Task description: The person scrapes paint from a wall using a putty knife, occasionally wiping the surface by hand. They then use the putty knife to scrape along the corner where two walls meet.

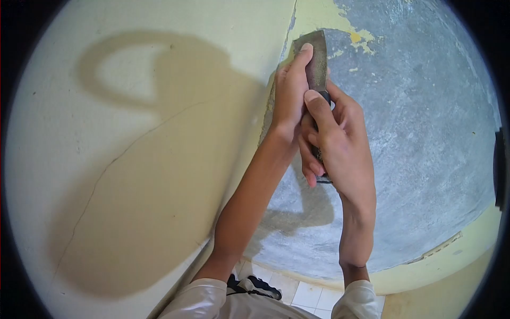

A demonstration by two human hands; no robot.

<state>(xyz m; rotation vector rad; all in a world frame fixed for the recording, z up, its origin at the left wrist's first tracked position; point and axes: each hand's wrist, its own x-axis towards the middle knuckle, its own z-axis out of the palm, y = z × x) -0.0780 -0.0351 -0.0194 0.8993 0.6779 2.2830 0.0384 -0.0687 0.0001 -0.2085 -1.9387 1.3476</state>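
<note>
A paint scraper (317,61) with a wide, worn metal blade points up the wall. My right hand (340,130) is wrapped round its dark handle, thumb laid along the top near the base of the blade. My left hand (292,90) is closed at the blade's left side, its thumb pressed flat on the metal and its other fingers hidden behind. The blade's top edge lies over the border between yellow paint (313,16) and the bare grey wall surface (414,127).
A cream wall (127,175) with a long thin crack meets the grey one at a corner on the left. Shadows of my head and arms fall across it. White floor tiles (313,297) show below, and a dark object (499,169) stands at the right edge.
</note>
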